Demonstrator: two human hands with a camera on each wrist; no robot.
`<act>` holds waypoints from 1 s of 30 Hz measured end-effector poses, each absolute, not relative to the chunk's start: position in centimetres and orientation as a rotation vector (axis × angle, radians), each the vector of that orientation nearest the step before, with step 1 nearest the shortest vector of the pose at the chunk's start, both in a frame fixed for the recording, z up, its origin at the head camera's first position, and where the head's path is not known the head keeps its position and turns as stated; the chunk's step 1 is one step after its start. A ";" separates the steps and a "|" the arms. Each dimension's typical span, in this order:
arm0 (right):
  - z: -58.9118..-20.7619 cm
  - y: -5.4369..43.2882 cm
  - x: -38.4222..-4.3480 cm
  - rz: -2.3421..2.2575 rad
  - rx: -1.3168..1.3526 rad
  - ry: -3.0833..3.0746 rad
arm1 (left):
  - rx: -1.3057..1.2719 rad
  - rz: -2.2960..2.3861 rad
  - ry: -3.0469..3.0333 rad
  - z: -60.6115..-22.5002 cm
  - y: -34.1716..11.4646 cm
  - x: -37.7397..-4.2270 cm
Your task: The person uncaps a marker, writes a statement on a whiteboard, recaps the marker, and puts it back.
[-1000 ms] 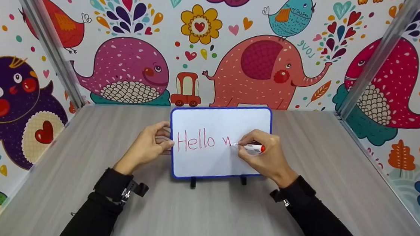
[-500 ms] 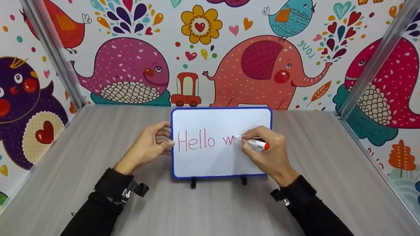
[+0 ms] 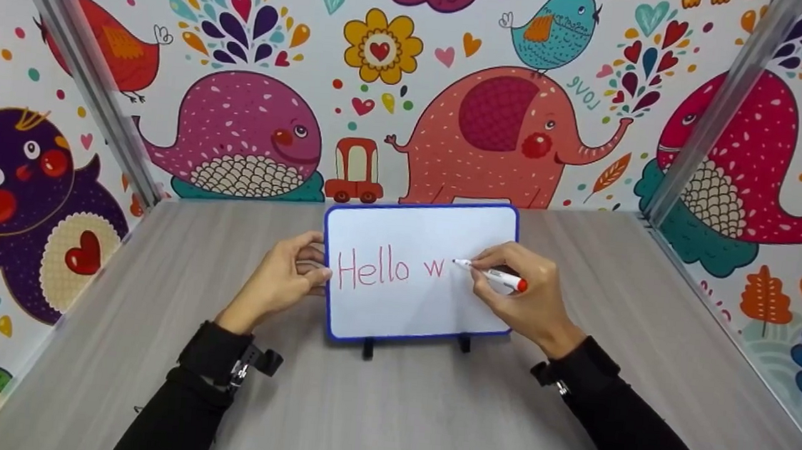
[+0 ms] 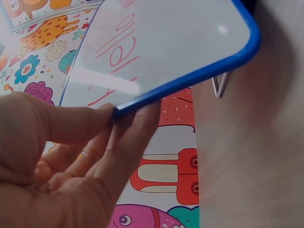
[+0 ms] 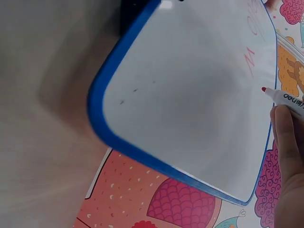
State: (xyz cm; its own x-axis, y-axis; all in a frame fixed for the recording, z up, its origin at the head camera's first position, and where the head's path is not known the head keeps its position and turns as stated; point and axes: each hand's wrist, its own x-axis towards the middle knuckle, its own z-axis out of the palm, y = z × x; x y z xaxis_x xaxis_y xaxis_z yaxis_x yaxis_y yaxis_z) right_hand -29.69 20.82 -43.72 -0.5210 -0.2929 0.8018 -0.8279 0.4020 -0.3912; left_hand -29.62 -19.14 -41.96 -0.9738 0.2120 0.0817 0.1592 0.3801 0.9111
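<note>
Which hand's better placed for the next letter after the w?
Right, I'd say: the right hand pinches the deli marker, nib just right of the w; the left hand grips the left edge of the whiteboard.

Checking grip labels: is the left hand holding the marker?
No, the left hand grips the whiteboard by its edge, while the right hand holds the marker.

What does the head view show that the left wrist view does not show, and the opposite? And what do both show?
Only the head view shows the right hand holding the marker, and both black sleeves. Only the left wrist view shows a thin pale wire beside the whiteboard, and a printed spotted animal's body. Both show the left hand gripping the whiteboard, the red writing, the printed red car and the tabletop.
</note>
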 end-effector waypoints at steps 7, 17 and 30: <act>-44.1 20.9 -29.8 1.054 1.030 -2.041 | 0.355 1.694 2.579 -42.2 -19.2 -29.7; -44.3 20.7 -29.8 1.046 1.050 -2.054 | 0.326 1.692 2.560 -42.1 -19.1 -29.6; -43.9 20.7 -30.2 1.006 1.011 -2.047 | 0.330 1.674 2.582 -42.0 -19.0 -29.6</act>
